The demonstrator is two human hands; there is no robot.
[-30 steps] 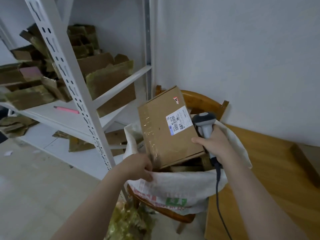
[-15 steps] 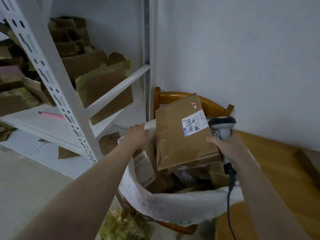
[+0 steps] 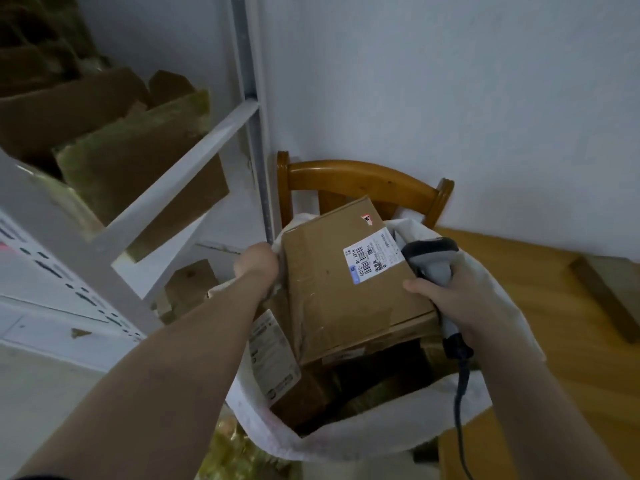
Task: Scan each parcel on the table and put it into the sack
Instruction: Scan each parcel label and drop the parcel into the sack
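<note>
A brown cardboard parcel [image 3: 343,289] with a white barcode label lies tilted in the mouth of the white woven sack [image 3: 346,441], on top of other parcels inside it. My left hand [image 3: 256,263] grips the sack's far left rim and holds it open. My right hand [image 3: 446,296] grips a grey barcode scanner [image 3: 431,261] and its thumb presses on the parcel's right edge. The scanner's black cable hangs down over the sack. The sack rests on a wooden chair [image 3: 363,181].
A white metal shelf rack [image 3: 173,174] with flattened cardboard stands at the left. A wooden table [image 3: 554,323] sits at the right, against the white wall. Crumpled wrapping lies on the floor below the sack.
My left hand moved from the sack's near rim to its far left rim. The parcel went down from above the sack into its mouth, with my right hand following it.
</note>
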